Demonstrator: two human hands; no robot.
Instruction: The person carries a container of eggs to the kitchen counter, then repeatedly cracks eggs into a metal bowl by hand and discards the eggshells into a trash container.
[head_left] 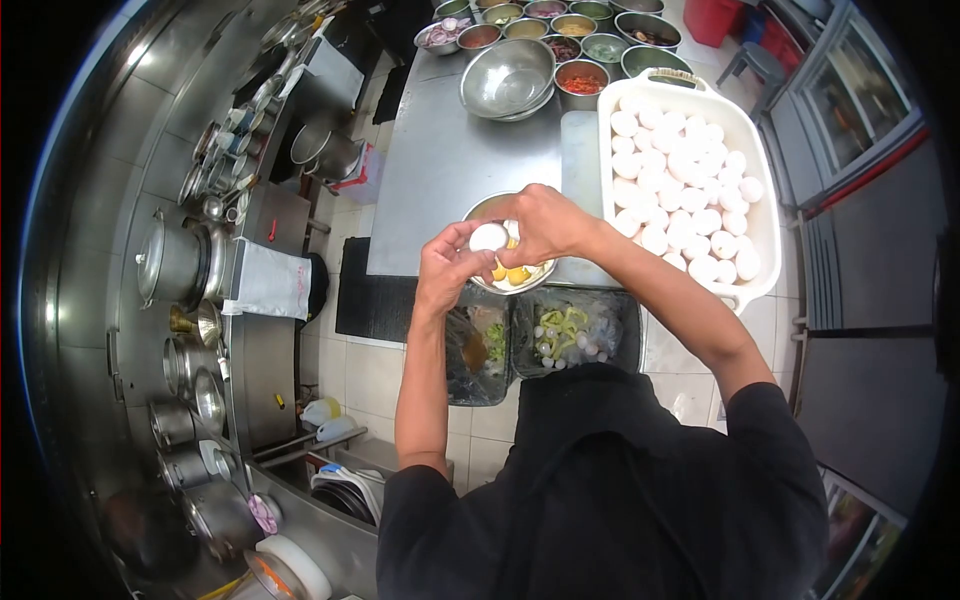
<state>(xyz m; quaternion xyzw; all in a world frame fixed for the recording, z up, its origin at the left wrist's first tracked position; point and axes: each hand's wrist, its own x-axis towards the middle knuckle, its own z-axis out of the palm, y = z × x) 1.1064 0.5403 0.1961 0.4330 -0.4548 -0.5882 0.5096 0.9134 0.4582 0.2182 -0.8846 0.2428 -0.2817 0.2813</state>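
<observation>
A white egg [489, 237] is held above a metal bowl [484, 211] at the table's near edge. My left hand [447, 265] grips the egg from the left, thumb below and fingers on top. My right hand [545, 225] is closed at the egg's right side, with its fingers bent down and its fingertips partly hidden. Under the hands, yellow pieces that look like egg yolks [516, 275] lie in the bowl along with some white bits.
To the right stands a white tub [606, 150] piled with eggs, beside a pale cutting board [580, 150]. Stacked steel bowls [507, 78] and several bowls of chopped ingredients sit at the back. Below the table edge are lined bins [578, 337] of scraps. Pots [165, 255] line the left counter.
</observation>
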